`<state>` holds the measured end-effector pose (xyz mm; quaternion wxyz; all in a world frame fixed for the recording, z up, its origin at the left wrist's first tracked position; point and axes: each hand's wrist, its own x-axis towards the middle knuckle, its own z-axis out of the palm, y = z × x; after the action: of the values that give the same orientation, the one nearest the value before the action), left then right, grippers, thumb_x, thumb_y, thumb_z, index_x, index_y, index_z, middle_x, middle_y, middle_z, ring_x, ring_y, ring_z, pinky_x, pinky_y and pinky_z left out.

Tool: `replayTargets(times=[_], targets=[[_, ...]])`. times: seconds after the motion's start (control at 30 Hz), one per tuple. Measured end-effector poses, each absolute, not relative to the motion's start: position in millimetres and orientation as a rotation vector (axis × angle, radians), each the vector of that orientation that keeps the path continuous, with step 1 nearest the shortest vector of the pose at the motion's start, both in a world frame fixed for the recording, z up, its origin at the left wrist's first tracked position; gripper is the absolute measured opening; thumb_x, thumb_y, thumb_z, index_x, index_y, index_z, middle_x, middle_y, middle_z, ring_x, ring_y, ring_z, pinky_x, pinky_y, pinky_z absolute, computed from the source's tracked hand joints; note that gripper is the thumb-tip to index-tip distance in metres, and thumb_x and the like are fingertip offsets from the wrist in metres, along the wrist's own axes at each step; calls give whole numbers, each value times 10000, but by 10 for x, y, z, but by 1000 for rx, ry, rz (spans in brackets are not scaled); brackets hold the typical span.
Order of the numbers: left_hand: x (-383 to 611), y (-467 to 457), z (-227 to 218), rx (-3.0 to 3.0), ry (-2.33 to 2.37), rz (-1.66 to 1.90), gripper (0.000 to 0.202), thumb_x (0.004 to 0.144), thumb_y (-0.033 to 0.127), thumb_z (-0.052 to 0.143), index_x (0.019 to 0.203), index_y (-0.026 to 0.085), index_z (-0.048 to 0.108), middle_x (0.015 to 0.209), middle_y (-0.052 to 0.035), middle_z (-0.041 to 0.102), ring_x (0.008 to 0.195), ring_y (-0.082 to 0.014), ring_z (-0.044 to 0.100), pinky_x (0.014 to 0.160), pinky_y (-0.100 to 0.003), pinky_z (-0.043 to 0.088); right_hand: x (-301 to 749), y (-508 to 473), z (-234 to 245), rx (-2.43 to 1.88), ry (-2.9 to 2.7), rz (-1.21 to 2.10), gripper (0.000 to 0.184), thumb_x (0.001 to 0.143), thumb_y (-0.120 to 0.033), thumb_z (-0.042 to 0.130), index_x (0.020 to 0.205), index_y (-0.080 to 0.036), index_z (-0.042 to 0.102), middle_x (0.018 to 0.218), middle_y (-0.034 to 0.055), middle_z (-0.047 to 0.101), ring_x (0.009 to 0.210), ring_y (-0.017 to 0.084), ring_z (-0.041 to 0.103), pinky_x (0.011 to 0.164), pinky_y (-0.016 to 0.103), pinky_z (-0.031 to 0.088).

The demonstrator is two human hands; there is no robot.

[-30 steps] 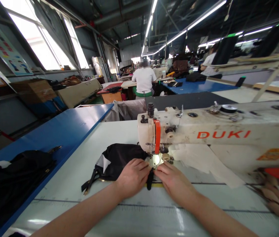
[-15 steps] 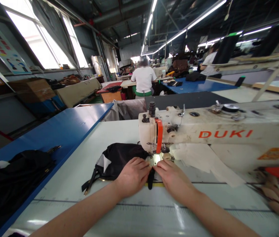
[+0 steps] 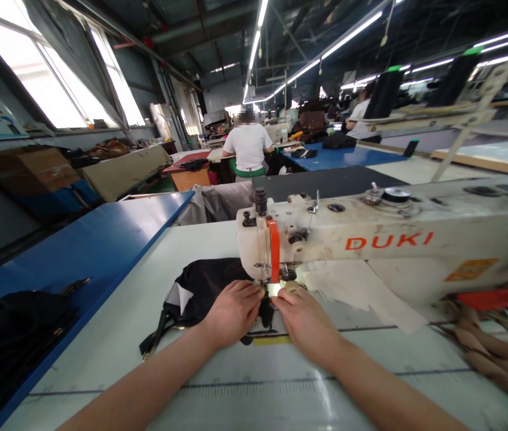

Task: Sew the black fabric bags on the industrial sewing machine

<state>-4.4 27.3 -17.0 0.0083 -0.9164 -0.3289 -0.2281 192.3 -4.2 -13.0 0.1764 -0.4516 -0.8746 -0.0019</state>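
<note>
A black fabric bag (image 3: 211, 281) lies on the sewing machine's table, with a pale patch (image 3: 179, 297) and a strap with metal fittings at its left end. My left hand (image 3: 236, 311) is closed on the bag's right part, fingertips just left of the lit needle area (image 3: 274, 290). My right hand (image 3: 303, 317) has its fingers pressed together on the black fabric's edge, just right of the needle. Between the hands, a dark piece of the fabric (image 3: 268, 314) hangs toward me. The fingertips partly hide the stitching spot. The white sewing machine (image 3: 325, 230) has an orange guard (image 3: 274, 248).
Pale cloth-like sheet (image 3: 361, 287) lies under the machine arm. A blue table (image 3: 101, 239) at left carries black bags (image 3: 15, 335). Ruler markings (image 3: 236, 390) run along the near table. Thread cones (image 3: 383, 94) stand at right. A person in white (image 3: 248, 146) sits ahead.
The view has turned slightly right, so the scene sits further left. The black fabric between my hands has shifted: the narrow tab that hung down there now shows differently. Both hands stay beside the needle.
</note>
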Motion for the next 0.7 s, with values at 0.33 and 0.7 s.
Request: replayTargets(times=[0.33,0.7], targets=[[-34,274,-189,-2843,-1058,-734,274,902,181,431,1085,170,635,1085,-90,659,1021,-214,584,900,-414,489,1966,-68,-140,-1282,-2412,-7,222,833,-70,492,967,-162,643,896,81,600,908,230,473,844,365,402],[-159,80,-132,-2878,-1128,-709,288,904,173,418,1112,175,617,1092,-78,658,1035,-212,566,913,-399,472,1994,-77,-188,-1224,-2369,-27,240,820,-66,485,925,-180,668,867,67,612,850,215,504,793,353,426]])
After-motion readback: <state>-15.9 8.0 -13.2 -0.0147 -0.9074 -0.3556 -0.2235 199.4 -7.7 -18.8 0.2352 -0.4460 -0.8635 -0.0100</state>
